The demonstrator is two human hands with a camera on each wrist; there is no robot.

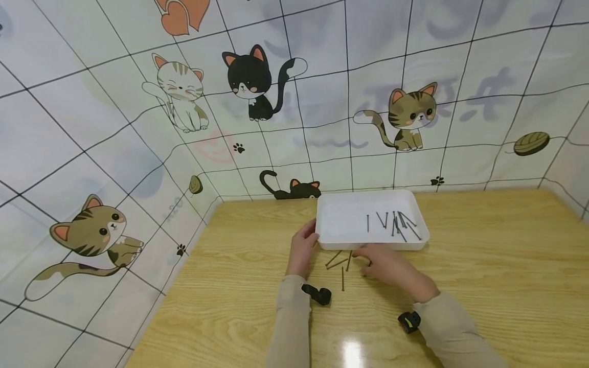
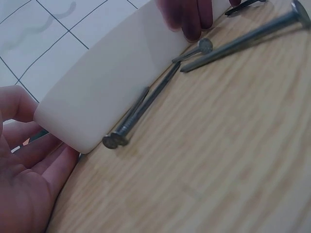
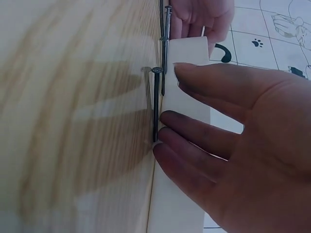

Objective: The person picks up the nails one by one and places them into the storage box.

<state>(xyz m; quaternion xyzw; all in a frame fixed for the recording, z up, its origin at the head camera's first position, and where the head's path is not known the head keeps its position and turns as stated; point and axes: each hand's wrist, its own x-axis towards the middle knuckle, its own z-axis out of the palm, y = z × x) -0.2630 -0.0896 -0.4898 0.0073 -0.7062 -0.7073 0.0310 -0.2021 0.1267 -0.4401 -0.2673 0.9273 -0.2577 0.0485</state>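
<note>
A shallow white tray sits on the wooden table, with several metal nails lying toward its right side. My left hand holds the tray's near left corner, thumb and fingers around its end wall. Just in front of the tray's near wall, several loose nails lie on the wood; two lie close together with their heads side by side in the left wrist view. Over them is my right hand, fingers loosely extended. In the right wrist view its fingertips come down right beside one nail along the tray wall.
The light wooden table stretches out on both sides of the tray. Behind the tray and at the left rises a white tiled-pattern wall covering with cartoon cats. Each wrist carries a small black camera.
</note>
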